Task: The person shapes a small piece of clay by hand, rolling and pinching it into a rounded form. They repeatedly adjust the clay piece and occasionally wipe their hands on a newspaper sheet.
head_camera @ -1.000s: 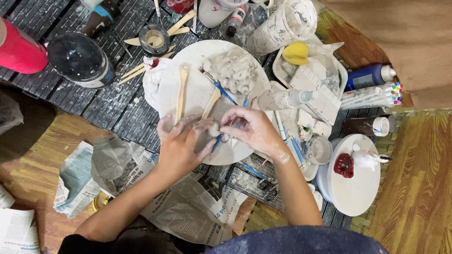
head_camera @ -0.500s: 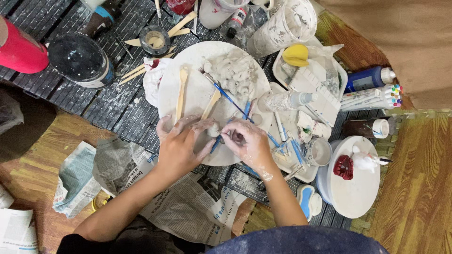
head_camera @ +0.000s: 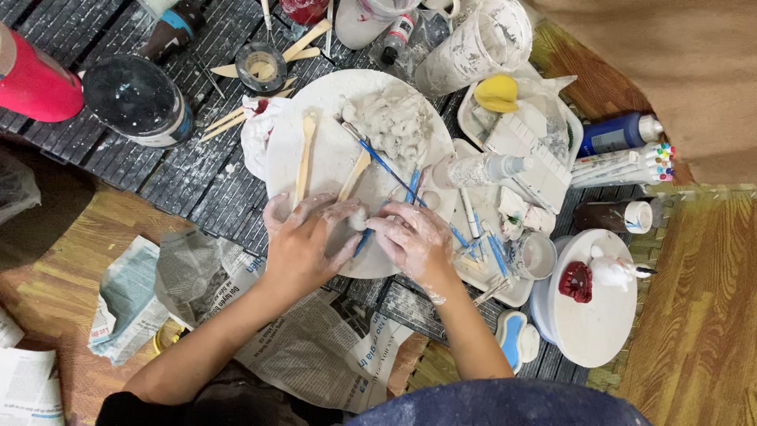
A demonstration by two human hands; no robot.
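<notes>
Both my hands rest on the near edge of a round white board (head_camera: 331, 150), smeared with grey clay. My left hand (head_camera: 303, 244) and my right hand (head_camera: 414, 241) pinch a small lump of white clay (head_camera: 359, 218) between their fingertips. A pile of grey clay (head_camera: 394, 126) lies at the board's far right. Two wooden sculpting sticks (head_camera: 303, 158) and blue-handled tools (head_camera: 386, 166) lie across the board.
A black jar (head_camera: 134, 99) and red cup (head_camera: 31, 79) stand at left. Trays with brushes, a spray bottle (head_camera: 477, 170), a yellow sponge (head_camera: 497, 93) and markers (head_camera: 623, 162) crowd the right. A small turntable (head_camera: 591, 315) carries red and white figures. Crumpled newspaper (head_camera: 197, 284) lies near me.
My right hand has drawn back toward me and closed in on the left hand; both now press the small clay lump together. The left hand has barely moved.
</notes>
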